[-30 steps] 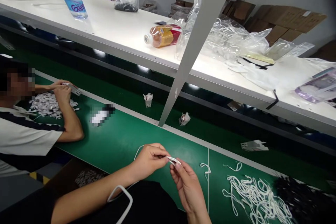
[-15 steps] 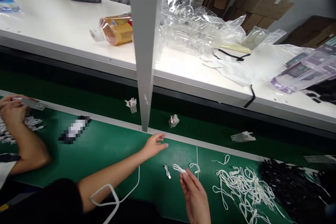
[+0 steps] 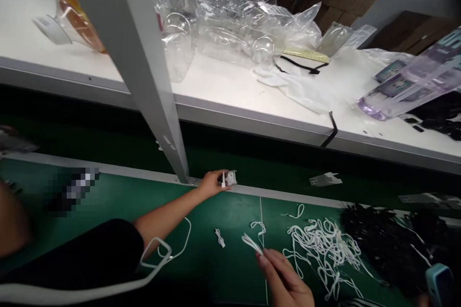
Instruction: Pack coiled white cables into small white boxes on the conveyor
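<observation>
My left hand (image 3: 213,184) is closed around a small white box (image 3: 229,179) with an open, flapped end, at the back edge of the green table (image 3: 237,211). In my right hand (image 3: 284,278), at the lower middle, a folded white cord (image 3: 252,243) is pinched between thumb and fingers. A small bundled white cable (image 3: 219,238) lies between my hands, a little to the left. Just behind the held cord is a loose white cord (image 3: 258,227). To the right spreads a tangled pile of white cords (image 3: 324,244).
A grey post (image 3: 154,72) rises just left of my left hand. Above the table runs a white shelf (image 3: 216,79) with clear plastic packaging and bottles. Black cords (image 3: 378,244) are heaped at the right. Another person's arm (image 3: 12,220) is at the far left.
My left hand has reached back and right and closed on the small box. My right hand has moved slightly right and down with its cord. The view has shifted.
</observation>
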Motion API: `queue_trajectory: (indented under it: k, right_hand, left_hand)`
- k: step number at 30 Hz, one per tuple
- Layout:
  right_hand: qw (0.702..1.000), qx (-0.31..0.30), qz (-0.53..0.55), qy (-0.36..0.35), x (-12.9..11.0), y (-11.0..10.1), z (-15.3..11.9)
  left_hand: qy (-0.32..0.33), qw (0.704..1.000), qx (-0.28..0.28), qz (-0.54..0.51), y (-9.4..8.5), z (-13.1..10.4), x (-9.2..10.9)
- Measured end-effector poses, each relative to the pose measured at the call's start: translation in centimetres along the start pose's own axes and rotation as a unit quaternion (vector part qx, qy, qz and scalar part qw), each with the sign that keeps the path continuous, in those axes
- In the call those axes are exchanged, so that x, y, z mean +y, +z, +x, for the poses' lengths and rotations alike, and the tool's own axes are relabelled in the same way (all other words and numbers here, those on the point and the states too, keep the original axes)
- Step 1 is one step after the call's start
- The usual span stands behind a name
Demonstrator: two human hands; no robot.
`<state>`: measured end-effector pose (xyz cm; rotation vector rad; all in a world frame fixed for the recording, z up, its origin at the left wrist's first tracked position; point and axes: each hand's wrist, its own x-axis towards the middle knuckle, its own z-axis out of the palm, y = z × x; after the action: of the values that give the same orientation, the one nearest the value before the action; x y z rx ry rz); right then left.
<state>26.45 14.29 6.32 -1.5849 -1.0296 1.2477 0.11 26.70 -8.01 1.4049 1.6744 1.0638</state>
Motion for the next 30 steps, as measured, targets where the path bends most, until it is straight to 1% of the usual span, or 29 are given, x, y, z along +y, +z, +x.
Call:
queue_trajectory:
  k: [2,3,4,5,7,10,11,13,14,15,17,20,22,23,24,26,29,30]
  right_hand:
    - [0.997,-0.028,-0.039,-0.062,-2.4,1.2,-0.6]
    - [0.991,-0.052,-0.063,-0.104,-3.5,1.8,-1.0]
    - [0.98,-0.08,-0.093,-0.154,-4.5,2.3,-1.5]
    - [0.963,-0.109,-0.126,-0.211,-5.2,2.7,-2.0]
    - [0.913,-0.15,-0.188,-0.33,-6.1,3.3,-3.1]
    - [0.822,-0.164,-0.262,-0.479,-6.2,3.8,-4.9]
    - [0.792,-0.168,-0.284,-0.514,-6.1,3.9,-5.5]
    - [0.747,-0.182,-0.322,-0.553,-5.9,4.0,-6.7]
    - [0.733,-0.189,-0.333,-0.562,-5.9,4.1,-7.2]
    - [0.726,-0.195,-0.339,-0.565,-6.0,4.2,-7.7]
    - [0.724,-0.203,-0.342,-0.564,-6.2,4.5,-8.5]
    - [0.725,-0.174,-0.355,-0.564,-6.1,4.8,-9.3]
    - [0.713,-0.156,-0.385,-0.565,-5.7,4.7,-9.5]
    - [0.704,-0.16,-0.403,-0.562,-5.3,4.6,-9.5]
    - [0.693,-0.177,-0.422,-0.557,-5.0,4.4,-9.4]
    - [0.674,-0.241,-0.452,-0.532,-4.5,3.8,-9.4]
    - [0.658,-0.366,-0.481,-0.449,-4.1,2.7,-9.6]
    - [0.656,-0.395,-0.491,-0.416,-4.1,2.5,-9.7]
  left_hand:
    - [0.03,1.0,0.005,0.007,-1.6,-4.2,1.8]
    - [0.04,0.999,0.009,0.01,-2.4,-6.3,2.9]
    - [0.053,0.998,0.013,0.014,-3.1,-8.4,3.9]
    - [0.07,0.997,0.018,0.021,-3.7,-10.3,4.9]
    - [0.12,0.991,0.034,0.048,-4.7,-13.5,6.7]
    - [0.185,0.973,0.07,0.117,-5.8,-17.0,8.8]
    - [0.192,0.969,0.079,0.138,-6.1,-17.9,9.4]
    - [0.194,0.962,0.09,0.167,-6.5,-19.3,10.6]
    - [0.194,0.961,0.092,0.175,-6.6,-20.0,11.2]
    - [0.192,0.96,0.092,0.18,-6.6,-20.6,11.7]
    - [0.182,0.962,0.089,0.183,-6.6,-21.7,12.6]
    - [0.173,0.964,0.079,0.188,-6.5,-22.8,13.6]
    - [0.18,0.962,0.069,0.195,-6.4,-23.3,14.0]
    - [0.182,0.96,0.064,0.201,-6.4,-23.5,14.1]
    - [0.182,0.959,0.056,0.209,-6.3,-23.7,14.1]
    - [0.174,0.958,0.034,0.226,-6.1,-24.0,14.0]
    - [0.18,0.956,0.01,0.23,-5.4,-24.6,13.8]
    - [0.188,0.956,0.007,0.224,-5.2,-24.8,13.7]
